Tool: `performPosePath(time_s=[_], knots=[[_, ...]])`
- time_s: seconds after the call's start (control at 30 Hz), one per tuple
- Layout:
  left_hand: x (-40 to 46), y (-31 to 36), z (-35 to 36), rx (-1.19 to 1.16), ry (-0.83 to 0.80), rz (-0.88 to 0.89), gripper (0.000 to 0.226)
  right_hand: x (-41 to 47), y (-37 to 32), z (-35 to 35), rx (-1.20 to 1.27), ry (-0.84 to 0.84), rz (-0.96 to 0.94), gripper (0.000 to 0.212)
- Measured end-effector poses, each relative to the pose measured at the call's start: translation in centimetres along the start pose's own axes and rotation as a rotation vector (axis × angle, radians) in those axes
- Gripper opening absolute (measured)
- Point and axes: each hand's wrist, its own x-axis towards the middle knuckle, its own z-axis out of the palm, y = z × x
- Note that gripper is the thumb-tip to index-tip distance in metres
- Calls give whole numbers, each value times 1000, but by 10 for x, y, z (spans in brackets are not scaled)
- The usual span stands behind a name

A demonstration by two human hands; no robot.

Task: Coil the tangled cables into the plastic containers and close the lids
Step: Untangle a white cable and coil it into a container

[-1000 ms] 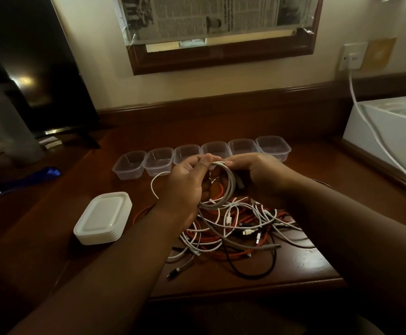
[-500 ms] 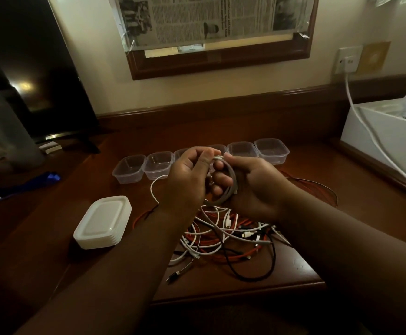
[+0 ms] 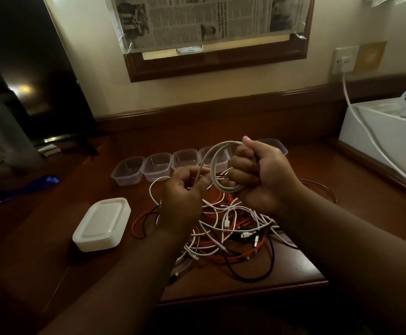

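Note:
My right hand (image 3: 261, 175) grips a coiled grey-white cable (image 3: 215, 163), held up above the desk. My left hand (image 3: 182, 192) pinches the loose strand of that same cable just left of the coil. Below both hands lies a tangled pile of cables (image 3: 231, 228) in white, orange and black. A row of several clear plastic containers (image 3: 157, 165) stands open behind the pile, partly hidden by my hands. A stack of white lids (image 3: 101, 224) sits to the left of the pile.
The wooden desk (image 3: 301, 264) ends in a front edge just below the pile. A dark TV screen (image 3: 28, 68) stands at the back left. A white box (image 3: 385, 139) with a thick white power cord (image 3: 363, 131) sits at the right.
My right hand has lifted the coil higher and taken it in a full fist. My left hand has let go of the coil, dropped lower and now pinches the trailing strand.

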Motion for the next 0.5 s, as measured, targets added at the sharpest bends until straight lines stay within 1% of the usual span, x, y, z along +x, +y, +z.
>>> performPosePath(time_s=[0.07,0.1,0.2,0.23,0.27,0.3,0.37,0.4,0.43,0.5], knots=[[-1,-4,-2,21,28,21,15,-1,-2,0,1,4,-4,45],[-2,-3,-2,21,46,57,16,-1,-2,0,-5,9,-5,45],[-4,3,0,120,91,270,28,-1,-2,1,4,10,-1,48],[-3,2,0,160,97,336,27,-1,-1,1,13,4,3,49],[-2,1,0,198,102,384,27,-1,-1,1,11,0,1,49],[-1,0,-1,225,96,393,27,0,0,1,-2,-1,-7,49],[1,-1,-2,235,52,321,25,0,0,2,-29,2,-24,48],[0,3,-1,199,24,244,23,-1,0,2,-40,4,-27,47],[-1,7,0,113,2,137,23,-1,0,1,-54,5,-26,47],[-4,16,3,-152,-56,-103,28,0,1,-1,-110,14,-21,46]])
